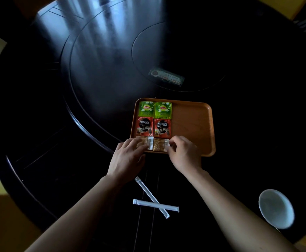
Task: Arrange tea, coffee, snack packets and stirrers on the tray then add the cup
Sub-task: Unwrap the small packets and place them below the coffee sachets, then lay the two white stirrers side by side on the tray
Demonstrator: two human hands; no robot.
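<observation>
Left hand (128,155) flat on snack packet (148,141), right hand (183,151) — curled — pinching second packet (159,145)

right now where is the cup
In the head view the white cup sits on the dark table at lower right, off the tray, right of the crossed stirrers.

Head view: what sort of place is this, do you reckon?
Probably a hotel or restaurant dining room: a big round dark table with an inset turntable, plus a tray of tea packets, coffee packets and snack packets, with wrapped stirrers and a cup nearby.
</observation>
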